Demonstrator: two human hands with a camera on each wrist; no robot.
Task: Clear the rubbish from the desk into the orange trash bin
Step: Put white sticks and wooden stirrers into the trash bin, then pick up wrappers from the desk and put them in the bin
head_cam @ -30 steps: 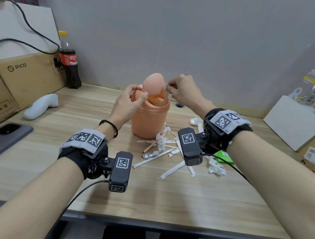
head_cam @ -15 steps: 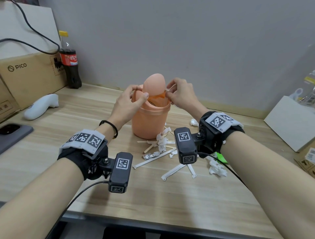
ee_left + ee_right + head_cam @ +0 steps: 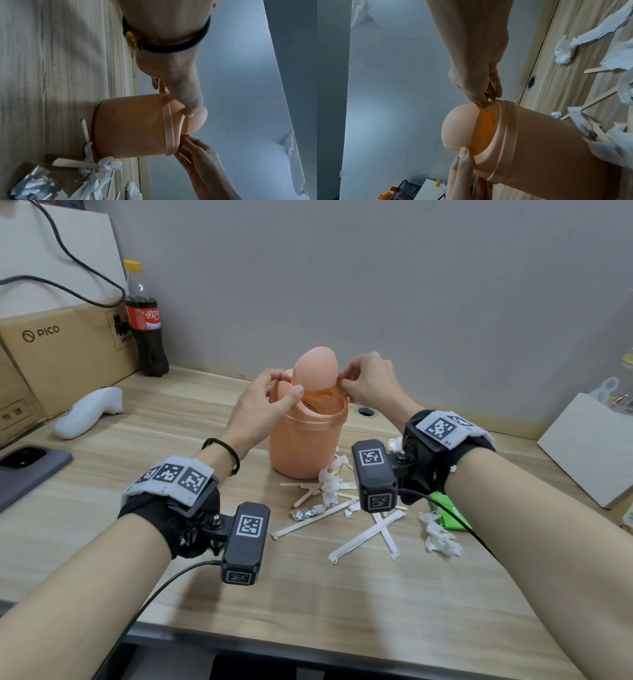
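The orange trash bin (image 3: 305,446) stands mid-desk with its swing lid (image 3: 315,368) tipped up. My left hand (image 3: 284,383) grips the bin's top, thumb pressed on the lid's low side (image 3: 465,152) and fingers round the far rim. My right hand (image 3: 342,383) pinches a thin pale paper wrapper (image 3: 489,107) at the lid's right edge, over the opening; most of the strip is hidden. In front of the bin lie wooden sticks (image 3: 305,496), tissue scraps (image 3: 330,482), crumpled foil (image 3: 308,512), long paper wrappers (image 3: 366,537) and a green packet (image 3: 448,511).
A cola bottle (image 3: 145,326) and a PICO cardboard box (image 3: 58,350) stand at the back left. A white controller (image 3: 89,412) and a dark phone (image 3: 24,463) lie on the left. A white box (image 3: 589,450) sits at the right edge, a cable hole (image 3: 364,411) behind the bin.
My right hand has moved in close to the lid, and the white strip that stuck up from its fingers is now almost out of sight. The left hand has kept its hold.
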